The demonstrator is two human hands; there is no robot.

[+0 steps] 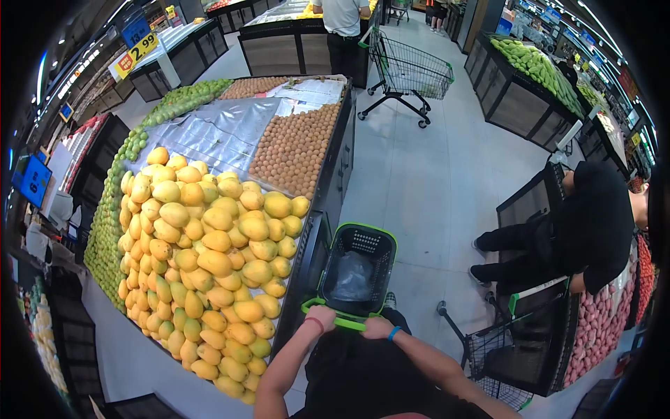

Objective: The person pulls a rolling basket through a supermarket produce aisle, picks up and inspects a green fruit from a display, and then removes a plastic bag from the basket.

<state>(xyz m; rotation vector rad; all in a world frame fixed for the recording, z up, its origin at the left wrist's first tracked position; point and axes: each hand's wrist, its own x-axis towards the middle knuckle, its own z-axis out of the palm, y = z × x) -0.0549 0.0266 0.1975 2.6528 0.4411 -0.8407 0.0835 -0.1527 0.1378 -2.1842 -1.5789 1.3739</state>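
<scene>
Nearest, the left hand (322, 318), with a red band at its wrist, and the right hand (377, 328), with a blue band, both have their fingers closed around the green plastic handle (339, 322) — left hand at its left end, right hand at its right. Just beyond the hands is the black plastic basket with a green rim (371, 246), and a crumpled, see-through plastic bag (351, 276) lies inside it. Left of the basket, a large heap of yellow mangoes (209, 244), some tinged green, covers the near part of the black-sided table (340, 167). Small round green fruits (105, 230) line its left side; farther back are silvery sheeting (216, 129) and small round brown produce (293, 150). To the right, a person in black clothes (586, 223) stands with a hand on the green-and-white handle of a metal shopping cart (495, 346), near a pile of pinkish-purple produce (600, 335). Farther away, a black wire shopping cart with green trim (412, 70) stands on the pale floor (433, 188), between the fruit table and a stand of long green vegetables (537, 70). A person in a light gray shirt (342, 17) is just left of that cart — partly cut off by the upper edge of view.
</scene>
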